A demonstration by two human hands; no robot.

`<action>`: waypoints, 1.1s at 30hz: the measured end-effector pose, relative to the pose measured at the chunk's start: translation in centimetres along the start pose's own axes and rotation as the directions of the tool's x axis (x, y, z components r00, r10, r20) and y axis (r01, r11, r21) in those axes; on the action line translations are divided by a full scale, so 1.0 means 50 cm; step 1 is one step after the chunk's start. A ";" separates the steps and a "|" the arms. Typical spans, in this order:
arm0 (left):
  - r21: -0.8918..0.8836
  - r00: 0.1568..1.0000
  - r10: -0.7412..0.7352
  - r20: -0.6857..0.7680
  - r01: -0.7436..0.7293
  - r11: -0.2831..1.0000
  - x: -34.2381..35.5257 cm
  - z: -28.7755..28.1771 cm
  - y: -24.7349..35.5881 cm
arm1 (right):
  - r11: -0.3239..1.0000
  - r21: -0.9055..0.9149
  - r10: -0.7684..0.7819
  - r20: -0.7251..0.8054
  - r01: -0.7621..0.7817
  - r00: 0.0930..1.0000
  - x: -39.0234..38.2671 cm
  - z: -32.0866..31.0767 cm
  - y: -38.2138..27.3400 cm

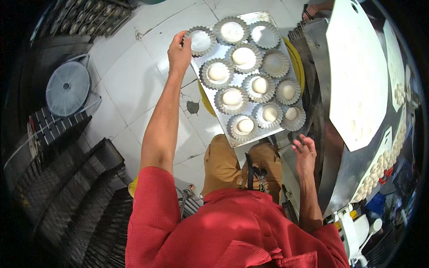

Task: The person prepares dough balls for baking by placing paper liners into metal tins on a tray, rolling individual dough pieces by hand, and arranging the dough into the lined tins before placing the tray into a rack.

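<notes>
A metal tray on a yellow round support holds several fluted tins, many containing pale dough balls. My left hand reaches to the tray's far-left corner, fingers closed on the rim of a tin with a pale bottom and no ball. My right hand is just off the tray's near-right corner, fingers loosely curled but apart, holding nothing.
A steel worktop at right bears white boards with rows of dough pieces. Another person's sandaled foot shows beyond it. A fan and dark racks stand left on the tiled floor.
</notes>
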State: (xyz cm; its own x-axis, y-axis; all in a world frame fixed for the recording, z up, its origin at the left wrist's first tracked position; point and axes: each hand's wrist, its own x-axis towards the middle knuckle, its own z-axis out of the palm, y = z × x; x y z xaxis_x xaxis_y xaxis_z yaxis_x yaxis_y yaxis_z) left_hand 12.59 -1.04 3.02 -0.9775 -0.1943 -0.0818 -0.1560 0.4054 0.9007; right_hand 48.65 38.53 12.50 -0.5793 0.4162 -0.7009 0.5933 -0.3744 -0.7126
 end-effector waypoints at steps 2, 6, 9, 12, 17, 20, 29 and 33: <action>0.103 0.982 0.187 0.024 -0.188 0.977 0.005 0.027 -0.025 | 0.997 0.065 0.059 -0.217 -0.046 0.974 0.022 -0.095 0.079; 0.337 0.931 0.342 0.131 -0.366 0.868 0.025 0.038 -0.062 | 0.937 -0.122 0.267 -0.353 -0.327 0.897 0.127 -0.229 0.231; 0.358 0.895 0.414 0.162 -0.445 0.821 0.027 0.006 -0.070 | 0.905 -0.202 0.268 -0.409 -0.374 0.872 0.201 -0.122 0.195; 0.352 0.943 0.331 0.025 -0.318 0.880 0.001 -0.008 -0.049 | 0.950 -0.228 0.113 -0.391 -0.215 0.913 0.249 -0.096 0.176; 0.367 0.962 0.274 0.001 -0.256 0.894 -0.106 -0.027 -0.065 | 0.791 -0.604 -0.204 -0.409 -0.096 0.889 0.331 -0.060 0.089; 0.371 0.846 0.524 0.101 -0.520 0.769 -0.075 0.012 0.038 | 0.718 -0.685 -0.399 -0.262 0.122 0.879 0.392 -0.070 0.037; 0.658 0.936 0.152 0.318 -0.333 0.675 0.098 0.169 0.156 | 0.554 -0.747 -0.562 -0.008 0.369 0.827 0.249 0.090 -0.086; 0.476 0.905 0.321 0.279 -0.420 0.772 0.123 0.146 0.150 | 0.565 -0.685 -0.561 0.090 0.460 0.823 0.167 0.192 -0.112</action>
State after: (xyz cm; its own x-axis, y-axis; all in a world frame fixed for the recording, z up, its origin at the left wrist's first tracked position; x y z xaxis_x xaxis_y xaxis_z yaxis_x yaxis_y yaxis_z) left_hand 4.36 7.30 6.16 -0.9744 0.2034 0.0956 0.2229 0.8202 0.5269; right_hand 35.14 36.16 10.36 -0.8598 0.4779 -0.1800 0.4518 0.5474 -0.7044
